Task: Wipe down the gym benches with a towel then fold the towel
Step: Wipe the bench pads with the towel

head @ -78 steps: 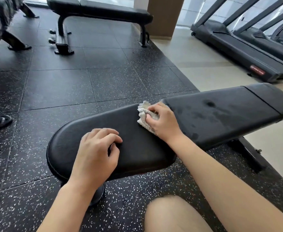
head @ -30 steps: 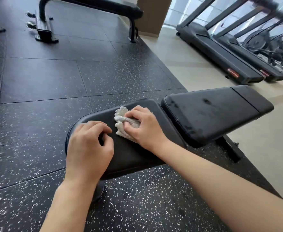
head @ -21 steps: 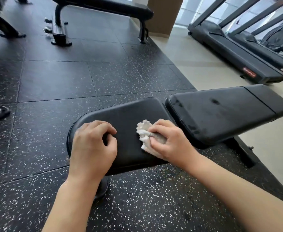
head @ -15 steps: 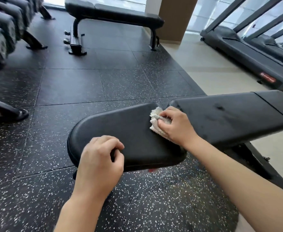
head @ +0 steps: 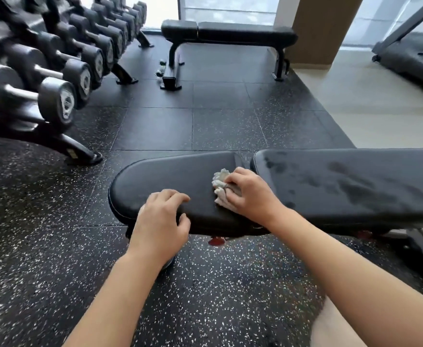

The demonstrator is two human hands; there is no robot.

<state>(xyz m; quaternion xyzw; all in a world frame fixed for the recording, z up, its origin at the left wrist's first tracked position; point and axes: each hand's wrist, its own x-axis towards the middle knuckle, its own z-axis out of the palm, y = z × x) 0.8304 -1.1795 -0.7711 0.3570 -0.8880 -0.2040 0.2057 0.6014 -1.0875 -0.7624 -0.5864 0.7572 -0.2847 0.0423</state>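
A black padded gym bench (head: 170, 176) lies across the view, its rounded seat pad on the left and its long back pad (head: 350, 181) on the right, marked with dark wet smears. My right hand (head: 251, 194) grips a crumpled white towel (head: 221, 182) and presses it on the seat pad close to the gap between the pads. My left hand (head: 161, 221) rests on the seat pad's near edge, fingers curled, holding nothing. A second black bench (head: 230, 33) stands farther back.
A rack of black dumbbells (head: 55, 71) runs along the left, its foot (head: 82, 154) reaching toward the bench. A treadmill (head: 410, 61) stands at the right on the pale floor. A brown pillar (head: 323, 28) rises behind the far bench. Speckled rubber flooring lies between the benches.
My right hand has rubbed the towel back and forth over the seat pad and now sits near the gap. The left hand stayed on the seat's near edge. The view tilted up, showing the dumbbell rack.
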